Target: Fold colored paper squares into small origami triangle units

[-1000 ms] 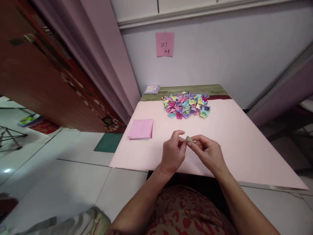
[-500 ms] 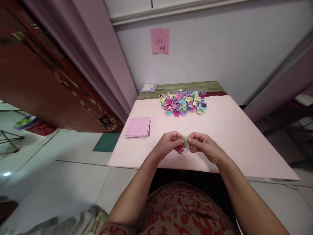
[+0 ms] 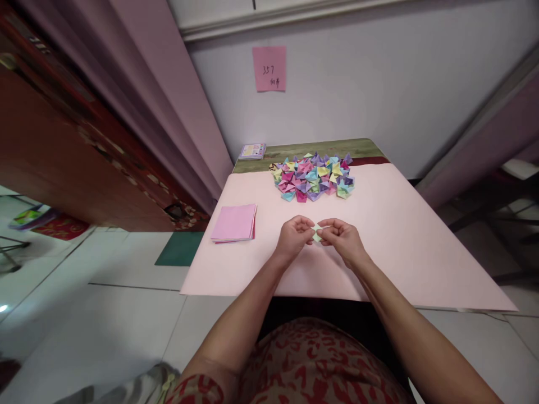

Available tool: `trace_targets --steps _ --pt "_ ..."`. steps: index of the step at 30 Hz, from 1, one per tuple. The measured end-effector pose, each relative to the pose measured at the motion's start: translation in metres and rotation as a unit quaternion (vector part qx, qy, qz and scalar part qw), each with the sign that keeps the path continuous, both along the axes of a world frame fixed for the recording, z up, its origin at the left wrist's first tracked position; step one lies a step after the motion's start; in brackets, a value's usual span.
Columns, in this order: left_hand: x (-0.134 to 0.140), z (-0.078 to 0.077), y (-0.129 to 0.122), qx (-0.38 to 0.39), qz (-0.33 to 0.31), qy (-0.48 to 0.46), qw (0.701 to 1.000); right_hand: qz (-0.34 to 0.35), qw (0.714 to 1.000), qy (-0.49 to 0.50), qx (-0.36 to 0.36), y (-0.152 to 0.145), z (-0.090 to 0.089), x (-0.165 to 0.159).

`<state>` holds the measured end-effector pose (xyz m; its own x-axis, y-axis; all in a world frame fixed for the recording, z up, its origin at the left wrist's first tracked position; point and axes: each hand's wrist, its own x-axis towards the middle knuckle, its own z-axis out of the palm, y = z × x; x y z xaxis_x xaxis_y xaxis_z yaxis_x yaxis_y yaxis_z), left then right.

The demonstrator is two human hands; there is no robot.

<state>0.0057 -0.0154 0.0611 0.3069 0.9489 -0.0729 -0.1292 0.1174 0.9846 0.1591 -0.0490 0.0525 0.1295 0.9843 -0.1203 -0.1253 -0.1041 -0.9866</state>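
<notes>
Evidently light, soft and easily creased, the green paper (image 3: 316, 235) was held over the bench (image 3: 404, 247) towards its near edge. Left hand (image 3: 293, 237) and right hand (image 3: 343, 238) pinched it, fingers closed; opposite edges appeared the soundest grip.

We note: paper (image 3: 316, 234) pale green; stack (image 3: 233, 222) pink-topped; pile (image 3: 312, 178) multicoloured; table cover (image 3: 404, 241) pale pink; shirt (image 3: 315, 359) brown, red-patterned.

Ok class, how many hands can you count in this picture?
2. The left hand pinches the left side of a light-green paper; the right hand pinches its right side. Both are at the pink table covering. No other hand shows.
</notes>
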Motion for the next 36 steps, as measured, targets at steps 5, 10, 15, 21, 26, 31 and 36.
trace_targets --steps 5,10,15,21,26,31,36 --pt "0.002 0.017 0.006 0.001 -0.024 -0.02 0.999 -0.039 0.999 0.011 0.024 0.006 0.016 -0.002" --pt "0.002 0.037 -0.004 0.024 -0.02 -0.028 0.999 -0.003 0.999 0.003 0.054 -0.006 0.037 0.002" --pt "0.004 0.05 -0.018 0.022 0.005 -0.061 0.998 0.001 0.994 -0.015 0.111 -0.018 0.044 0.001" --pt "0.003 0.065 -0.034 0.009 0.005 -0.087 0.996 -0.059 0.99 -0.008 0.127 -0.029 0.052 -0.005" --pt "-0.001 0.07 -0.048 0.045 0.003 -0.065 0.997 -0.026 0.982 -0.077 0.172 -0.042 0.064 -0.003" --pt "-0.001 0.071 -0.058 0.077 0.027 -0.048 0.996 -0.048 0.971 -0.143 0.186 -0.052 0.07 -0.007" --pt "-0.005 0.082 -0.069 0.199 0.1 0.06 0.973 -0.086 0.943 -0.23 0.226 -0.061 0.081 -0.008"
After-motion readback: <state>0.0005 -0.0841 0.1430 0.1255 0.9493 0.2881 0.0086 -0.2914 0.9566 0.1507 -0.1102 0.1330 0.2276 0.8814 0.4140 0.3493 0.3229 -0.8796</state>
